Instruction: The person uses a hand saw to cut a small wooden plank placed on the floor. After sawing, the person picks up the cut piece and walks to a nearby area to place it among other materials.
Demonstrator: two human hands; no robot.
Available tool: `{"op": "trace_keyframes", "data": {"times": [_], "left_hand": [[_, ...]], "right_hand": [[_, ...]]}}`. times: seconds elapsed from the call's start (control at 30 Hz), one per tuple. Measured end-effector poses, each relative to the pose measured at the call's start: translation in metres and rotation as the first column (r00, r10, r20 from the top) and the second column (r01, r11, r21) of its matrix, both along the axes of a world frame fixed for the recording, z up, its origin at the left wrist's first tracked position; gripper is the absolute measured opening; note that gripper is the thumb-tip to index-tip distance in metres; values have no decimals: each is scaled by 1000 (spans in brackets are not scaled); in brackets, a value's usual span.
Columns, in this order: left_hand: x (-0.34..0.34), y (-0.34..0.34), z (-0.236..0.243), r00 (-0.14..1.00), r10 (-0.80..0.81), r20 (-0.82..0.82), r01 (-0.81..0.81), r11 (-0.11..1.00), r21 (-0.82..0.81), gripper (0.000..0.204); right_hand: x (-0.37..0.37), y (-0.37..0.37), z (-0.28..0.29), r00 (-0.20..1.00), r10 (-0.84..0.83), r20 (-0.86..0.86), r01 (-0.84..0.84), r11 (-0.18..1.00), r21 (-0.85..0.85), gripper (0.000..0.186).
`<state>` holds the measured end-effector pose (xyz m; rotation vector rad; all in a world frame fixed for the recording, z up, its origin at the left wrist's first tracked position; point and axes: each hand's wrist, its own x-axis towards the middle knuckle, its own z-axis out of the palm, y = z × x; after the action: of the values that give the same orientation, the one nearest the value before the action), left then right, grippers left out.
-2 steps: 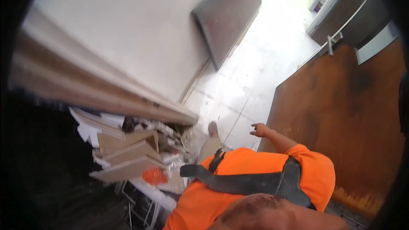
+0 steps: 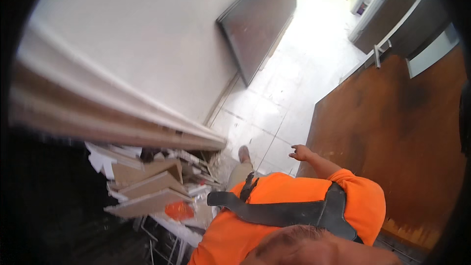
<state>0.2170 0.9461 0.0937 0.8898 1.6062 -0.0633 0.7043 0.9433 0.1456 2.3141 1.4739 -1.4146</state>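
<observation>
My right hand (image 2: 301, 153) hangs in front of my orange shirt (image 2: 289, 186), over the pale tiled floor. Its fingers are apart, some of them slightly bent, and nothing shows in them. Nearest to it is the brown wooden door (image 2: 387, 132), whose edge runs just to its right; I see no contact between them. My left hand is out of view. One of my shoes (image 2: 244, 154) stands on the tiles ahead, beside the foot of the door frame (image 2: 147, 125).
At lower left lies a pile of broken boards (image 2: 152, 191) with an orange-red piece (image 2: 179, 210) in it. A dark panel (image 2: 260, 24) leans against the white wall (image 2: 147, 34). The brown door carries a metal handle (image 2: 377, 56). Tiled floor (image 2: 294, 78) runs away to the far end.
The view has shifted slightly, so the leaning panel and the brown door appear a little further left and lower. My right hand keeps nearly the same place and shape.
</observation>
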Motion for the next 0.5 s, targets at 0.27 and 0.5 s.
{"op": "trace_keyframes", "data": {"times": [0.27, 0.5], "left_hand": [[148, 311, 34, 962, -266, 65, 248, 948, 201, 106], [332, 472, 36, 874, -481, 64, 458, 862, 218, 102]], "right_hand": [[79, -28, -30, 792, -605, 85, 595, 795, 118, 68], [107, -32, -87, 779, -621, 84, 611, 722, -325, 65]]}}
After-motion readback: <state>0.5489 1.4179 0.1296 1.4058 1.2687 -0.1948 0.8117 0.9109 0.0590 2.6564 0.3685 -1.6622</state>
